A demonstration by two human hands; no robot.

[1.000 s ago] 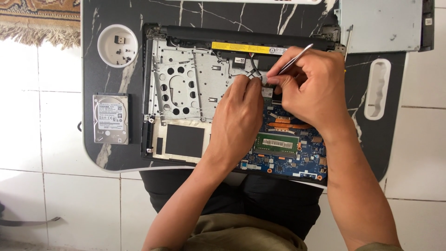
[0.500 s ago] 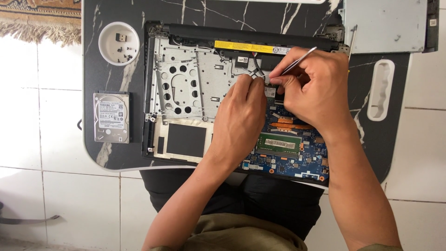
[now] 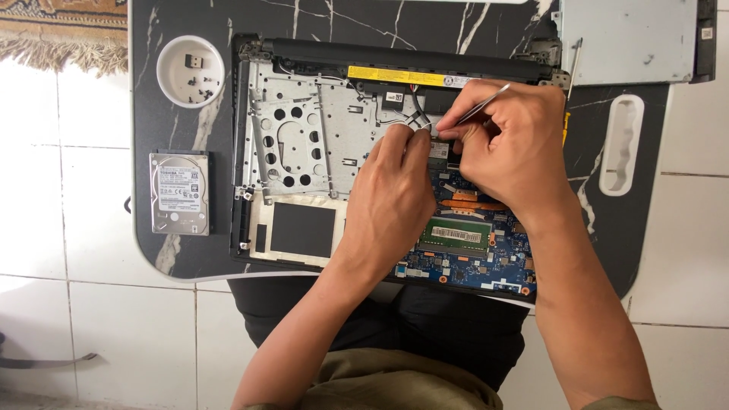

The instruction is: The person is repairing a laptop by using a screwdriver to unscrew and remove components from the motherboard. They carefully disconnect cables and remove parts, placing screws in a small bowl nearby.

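- Barely any shift since the earlier frames — both hands hold the same spot over the opened laptop (image 3: pixel 304 152); tweezers angle about the same.
- Nearest: blue motherboard (image 3: pixel 471 262) with green memory stick (image 3: pixel 456 234), exposed at the near edge.
- Left hand (image 3: pixel 395 190) lies palm-down across the board, fingertips pinched narrow on a small part beside the thin cables (image 3: pixel 414 118) — likely steadying it.
- Right hand (image 3: pixel 509 144) is closed around metal tweezers (image 3: pixel 482 105), tips aimed down at the same spot by the small card (image 3: pixel 439 150); tip gap hidden, cannot tell.
- Left side: hard drive (image 3: pixel 179 193) set aside on the dark marble-look table (image 3: pixel 159 129).
- Far: white round cup (image 3: pixel 190 70) keeps loose screws together; yellow-labelled battery strip (image 3: pixel 402 74) by the hinge; grey cover panel (image 3: pixel 626 38) parked top right.
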